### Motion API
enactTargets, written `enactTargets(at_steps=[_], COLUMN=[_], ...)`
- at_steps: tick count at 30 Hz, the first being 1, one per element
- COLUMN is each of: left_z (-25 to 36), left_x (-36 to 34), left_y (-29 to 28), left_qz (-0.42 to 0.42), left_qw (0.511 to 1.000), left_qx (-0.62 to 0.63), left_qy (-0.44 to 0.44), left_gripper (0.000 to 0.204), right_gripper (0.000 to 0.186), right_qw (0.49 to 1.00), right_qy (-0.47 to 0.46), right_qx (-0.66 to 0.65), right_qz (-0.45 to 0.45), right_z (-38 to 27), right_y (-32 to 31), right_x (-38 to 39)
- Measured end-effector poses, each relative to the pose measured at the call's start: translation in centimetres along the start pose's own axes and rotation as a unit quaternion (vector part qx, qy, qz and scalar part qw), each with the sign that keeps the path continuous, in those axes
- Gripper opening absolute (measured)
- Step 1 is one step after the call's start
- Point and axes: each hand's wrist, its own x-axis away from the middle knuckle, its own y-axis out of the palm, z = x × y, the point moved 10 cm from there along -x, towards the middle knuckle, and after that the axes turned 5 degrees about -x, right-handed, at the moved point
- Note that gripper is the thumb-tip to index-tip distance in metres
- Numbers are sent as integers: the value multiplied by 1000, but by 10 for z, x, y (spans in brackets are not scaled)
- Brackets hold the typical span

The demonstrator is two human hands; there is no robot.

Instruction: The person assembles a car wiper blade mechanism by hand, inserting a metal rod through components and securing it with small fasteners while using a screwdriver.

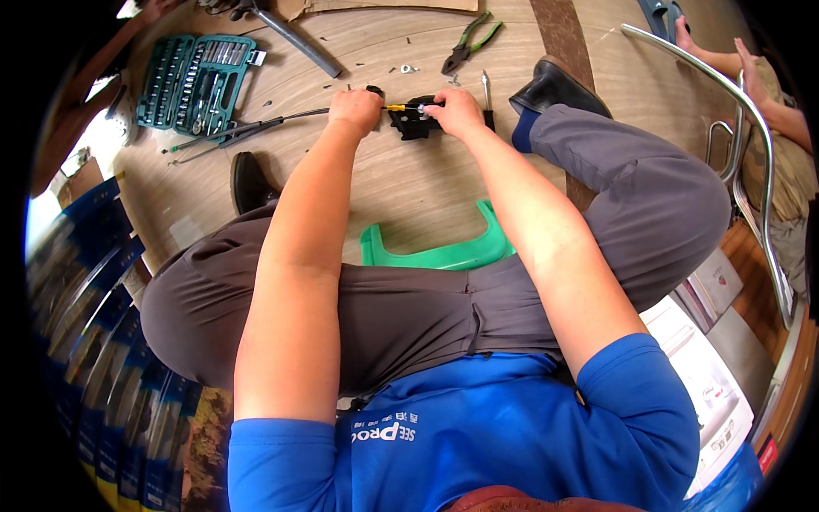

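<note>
Behind the left grip [357,111] and right grip [455,113], bare forearms [303,222]. Farther back, a bright blue shirt [520,427] with short sleeves [281,444] and white chest lettering [384,429]; between, dark grey trousers [401,316]. Right of the right grip, blue sock [524,132], black shoe [563,90]; left of the left grip, its dark mate [251,183].

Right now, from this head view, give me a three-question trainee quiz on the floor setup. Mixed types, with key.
1. True or false: the teal socket set case lies open on the floor.
2. What colour is the slim piece showing between the left hand and the right hand?
A) red
B) yellow
C) white
3. Name the green-handled tool lying on the floor beyond the right hand.

Key:
1. True
2. B
3. Pliers
</note>
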Motion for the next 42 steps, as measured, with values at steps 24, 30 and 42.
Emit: enactTargets(at_steps=[24,30,42], left_z=[-4,-16,-6], left_x=[-2,-4,-6], left_y=[17,28,26], left_qz=[-11,-21,-26], left_qw=[999,990,992], left_qx=[28,141,122], left_qy=[-12,-15,0], left_gripper=[18,26,30], right_gripper=[40,40,42], right_qw=[1000,1000,1000], right_qy=[6,3,-9], right_qx=[-8,-2,-3], right_qz=[9,-8,-21], right_z=[-2,-11,-6], right_y=[-4,-1,1], right_x=[3,3,0])
